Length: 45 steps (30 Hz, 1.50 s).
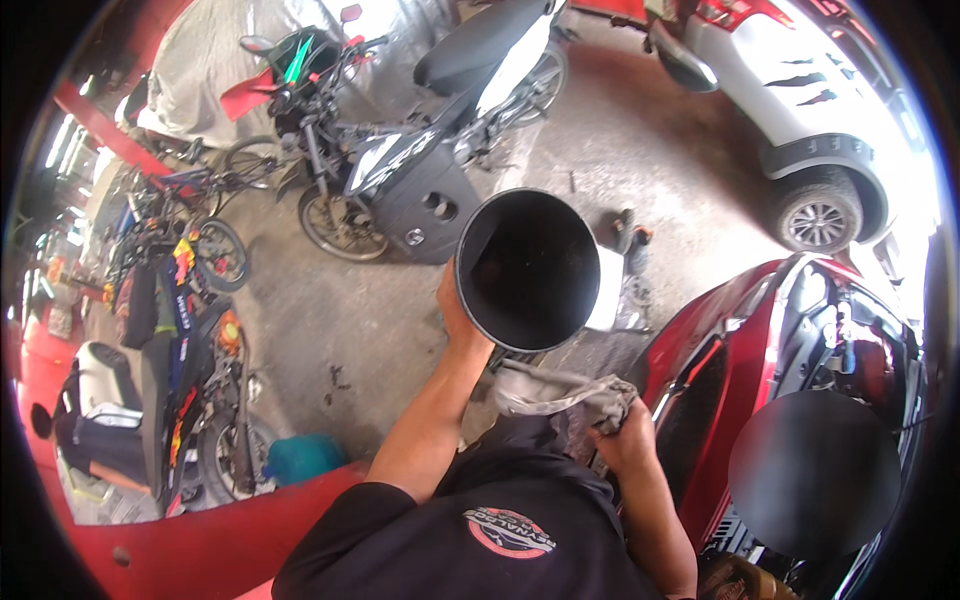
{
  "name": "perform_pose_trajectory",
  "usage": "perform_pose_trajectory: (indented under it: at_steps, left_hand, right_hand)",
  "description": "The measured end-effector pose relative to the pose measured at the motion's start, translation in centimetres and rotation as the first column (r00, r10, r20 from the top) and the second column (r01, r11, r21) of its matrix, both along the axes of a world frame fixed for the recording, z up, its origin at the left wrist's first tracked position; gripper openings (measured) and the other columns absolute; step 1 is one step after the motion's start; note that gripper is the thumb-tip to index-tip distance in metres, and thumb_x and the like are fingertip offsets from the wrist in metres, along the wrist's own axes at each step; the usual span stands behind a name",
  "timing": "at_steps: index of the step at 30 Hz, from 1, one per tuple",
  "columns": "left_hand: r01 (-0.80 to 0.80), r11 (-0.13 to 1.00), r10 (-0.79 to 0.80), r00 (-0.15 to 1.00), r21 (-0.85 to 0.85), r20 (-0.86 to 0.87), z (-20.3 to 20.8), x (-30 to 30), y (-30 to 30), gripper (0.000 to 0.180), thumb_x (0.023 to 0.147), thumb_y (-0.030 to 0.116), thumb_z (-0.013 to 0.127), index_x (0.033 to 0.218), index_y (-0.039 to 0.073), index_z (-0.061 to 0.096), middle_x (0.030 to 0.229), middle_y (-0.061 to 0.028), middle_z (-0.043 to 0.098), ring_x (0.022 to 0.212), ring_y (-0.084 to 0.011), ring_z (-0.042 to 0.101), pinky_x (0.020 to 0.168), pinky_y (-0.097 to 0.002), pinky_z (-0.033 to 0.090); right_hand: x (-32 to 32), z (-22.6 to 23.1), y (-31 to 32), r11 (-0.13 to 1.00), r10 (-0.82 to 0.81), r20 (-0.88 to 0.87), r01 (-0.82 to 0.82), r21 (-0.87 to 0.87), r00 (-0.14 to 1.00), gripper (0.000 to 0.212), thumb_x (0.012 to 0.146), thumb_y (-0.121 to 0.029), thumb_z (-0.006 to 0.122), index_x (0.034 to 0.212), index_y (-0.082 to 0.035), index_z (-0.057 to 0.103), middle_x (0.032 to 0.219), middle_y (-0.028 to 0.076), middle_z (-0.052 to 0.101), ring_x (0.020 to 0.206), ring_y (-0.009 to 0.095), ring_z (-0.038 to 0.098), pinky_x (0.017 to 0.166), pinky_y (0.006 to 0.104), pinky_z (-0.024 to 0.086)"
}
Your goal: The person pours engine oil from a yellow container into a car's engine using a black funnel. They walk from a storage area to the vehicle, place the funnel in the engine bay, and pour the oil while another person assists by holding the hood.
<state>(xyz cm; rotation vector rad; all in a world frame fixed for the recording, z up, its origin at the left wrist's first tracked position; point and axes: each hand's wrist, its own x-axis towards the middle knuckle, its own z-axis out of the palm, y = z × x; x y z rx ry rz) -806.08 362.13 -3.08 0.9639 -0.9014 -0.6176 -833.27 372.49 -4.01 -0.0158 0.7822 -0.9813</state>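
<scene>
A black, round, wide-mouthed container (pixel 527 270) is tilted so that its dark inside faces up toward me. My left hand (pixel 462 305) grips its left side, the fingers partly hidden behind the wall; whether it tapers below cannot be seen. A wrinkled grey rag (pixel 550 392) hangs just under the container, across the front of my body. At the rag's right end, my right hand (pixel 630 435) is closed on the bunched cloth. The rag's left part lies close beneath the container's rim; I cannot tell if they touch.
At right stands a red car (pixel 690 340) with its engine bay exposed, partly covered by a blurred round patch. A white vehicle (pixel 790 100) is beyond it. Motorcycles (pixel 440 130) stand ahead and at left, near a black panel (pixel 425 200). A teal container (pixel 300 460) sits lower left.
</scene>
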Motion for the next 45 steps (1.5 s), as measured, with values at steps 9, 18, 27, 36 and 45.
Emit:
perform_pose_trajectory:
  at_steps: [9, 18, 27, 36, 45]
  left_hand:
    - [-0.528, 0.84, 0.192, 0.503, 0.124, 0.843, -1.6, 11.1, 15.9, 0.022, 0.079, 0.009, 0.069, 0.099, 0.003, 0.063, 0.095, -0.014, 0.063, 0.091, -0.0363, 0.063, 0.079, -0.0421, 0.051]
    - [-0.655, 0.744, 0.176, 0.381, 0.131, 0.908, -0.7, 14.7, 21.0, 0.024, 0.076, 0.009, 0.071, 0.096, 0.004, 0.06, 0.095, -0.0159, 0.062, 0.093, -0.0385, 0.062, 0.079, -0.0429, 0.051]
    - [-0.741, 0.669, 0.363, 0.402, 0.065, 0.841, -1.6, 18.3, 21.7, 0.02, 0.076, 0.012, 0.072, 0.087, 0.004, 0.058, 0.087, -0.016, 0.06, 0.085, -0.0388, 0.061, 0.072, -0.045, 0.049]
    - [-0.811, 0.58, 0.368, 0.339, 0.07, 0.866, -5.8, 21.3, 20.2, 0.015, 0.077, 0.01, 0.07, 0.084, 0.007, 0.059, 0.083, -0.0143, 0.061, 0.081, -0.0384, 0.06, 0.068, -0.0471, 0.047]
    - [-0.427, 0.898, 0.169, 0.564, 0.109, 0.808, -3.9, 12.0, 14.1, 0.012, 0.086, 0.004, 0.063, 0.097, 0.008, 0.062, 0.097, -0.0085, 0.066, 0.092, -0.0282, 0.065, 0.076, -0.0384, 0.053]
  right_hand:
    - [5.7, -4.2, 4.0, 0.97, 0.235, 0.036, -0.232, -0.07, 0.971, 0.044, 0.086, -0.025, 0.057, 0.126, -0.006, 0.058, 0.116, 0.014, 0.066, 0.106, 0.029, 0.064, 0.089, 0.0466, 0.051]
    - [16.4, 5.2, -4.8, 0.596, 0.436, -0.477, -0.642, -0.482, 0.763, 0.047, 0.098, -0.023, 0.054, 0.137, 0.003, 0.055, 0.124, 0.011, 0.064, 0.112, 0.02, 0.061, 0.1, 0.0354, 0.049]
    - [30.0, 5.8, -5.0, 0.357, 0.138, -0.839, -0.817, -0.453, 0.525, 0.028, 0.098, -0.015, 0.065, 0.121, 0.0, 0.066, 0.092, 0.005, 0.071, 0.082, 0.012, 0.063, 0.076, 0.0306, 0.052]
    - [27.6, 4.9, 5.1, 0.729, 0.313, -0.682, -0.627, -0.273, 0.661, 0.024, 0.096, -0.008, 0.064, 0.118, 0.0, 0.063, 0.107, 0.01, 0.065, 0.096, 0.015, 0.062, 0.077, 0.0292, 0.053]
    - [22.8, 11.9, 1.3, -0.022, -0.643, -0.606, -0.802, -0.596, 0.468, 0.043, 0.075, -0.001, 0.062, 0.118, -0.003, 0.063, 0.125, 0.017, 0.06, 0.121, 0.035, 0.054, 0.101, 0.0436, 0.044]
